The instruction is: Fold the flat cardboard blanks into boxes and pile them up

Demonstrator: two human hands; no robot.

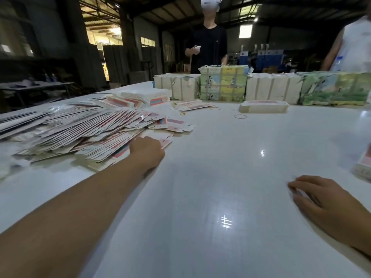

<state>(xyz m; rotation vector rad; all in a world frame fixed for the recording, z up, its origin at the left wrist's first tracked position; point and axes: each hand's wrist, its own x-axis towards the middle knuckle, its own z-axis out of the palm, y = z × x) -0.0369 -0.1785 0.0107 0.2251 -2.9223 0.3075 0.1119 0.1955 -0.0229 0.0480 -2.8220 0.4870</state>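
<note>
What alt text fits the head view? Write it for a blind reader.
A person's left hand reaches into a spread pile of flat blanks on a white table, while the right hand rests on the table. Bundles line the far edge, where another person stands.

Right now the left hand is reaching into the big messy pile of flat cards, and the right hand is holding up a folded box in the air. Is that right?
Not quite. The left hand does reach into the pile of flat blanks, but the right hand holds up no box: in the head view it rests low on the white table, fingers loosely spread.
</note>
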